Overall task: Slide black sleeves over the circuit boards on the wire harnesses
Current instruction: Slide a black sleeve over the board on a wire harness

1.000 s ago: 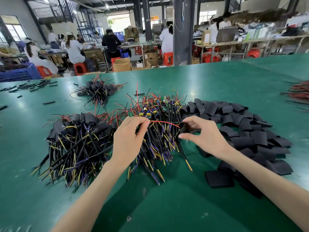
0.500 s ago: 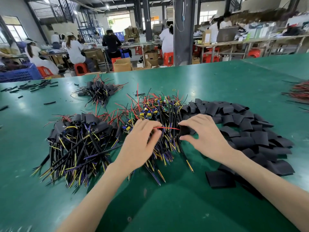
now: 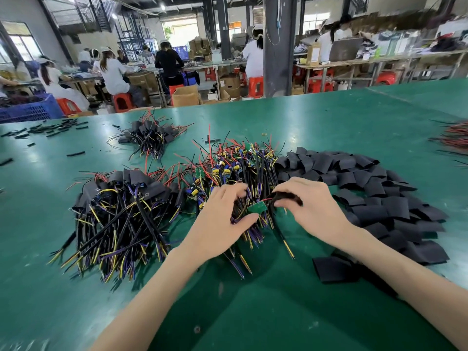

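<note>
Bench log, head view.

- I am seeing the gap between the hands closing. A second ago a red wire (image 3: pixel 264 199) was stretched between them; now only a short bit of it is showing.
- My left hand (image 3: pixel 222 224) is sitting over the near part of the bare harness pile (image 3: pixel 243 168). Its fingers (image 3: pixel 234 192) are curled and pinching one harness right at its green circuit board (image 3: pixel 257 207). The board is now showing between the two hands.
- My right hand (image 3: pixel 311 211) is gripping one black sleeve (image 3: pixel 288 197), fingers (image 3: pixel 293 184) clamped on it, just right of the board. The sleeve is blurred, so I cannot tell whether its mouth is touching the board edge.
- Judgement: the red lead is probably threaded through already, and the sleeve is about to be pushed left over the board. The board is not covered yet.
- Loose sleeves (image 3: pixel 367 188) are lying on the right of the green surface (image 3: pixel 253 312), and sleeved harnesses (image 3: pixel 121 198) are lying on the left.
- Risk: a board corner catching the sleeve mouth.
</note>
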